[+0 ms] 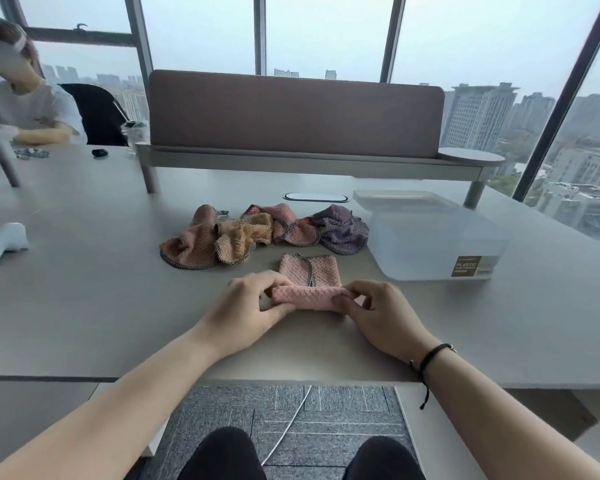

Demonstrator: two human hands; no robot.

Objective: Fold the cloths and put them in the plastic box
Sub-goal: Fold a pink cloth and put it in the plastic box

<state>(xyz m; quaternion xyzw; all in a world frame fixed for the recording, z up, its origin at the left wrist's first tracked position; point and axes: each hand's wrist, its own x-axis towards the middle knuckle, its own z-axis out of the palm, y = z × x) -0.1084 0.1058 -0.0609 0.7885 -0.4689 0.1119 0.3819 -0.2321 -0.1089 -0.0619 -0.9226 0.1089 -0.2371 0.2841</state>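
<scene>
A pink cloth (309,271) with dark trim lies partly folded on the grey table (84,289), its near edge rolled toward the far side. My left hand (246,306) pinches the left end of that fold and my right hand (378,313) pinches the right end. Behind it sits a heap of unfolded cloths: a pink one (187,244), an orange one (243,237), another pink one (288,223) and a purple one (343,226). The translucent plastic box (437,244) stands open to the right of the heap, with its lid (402,199) leaning behind it.
A brown desk divider (291,112) on a raised shelf runs along the back of the table. Another person (21,105) sits at the far left. A white object (0,240) lies at the left edge. The table's near edge is just below my wrists.
</scene>
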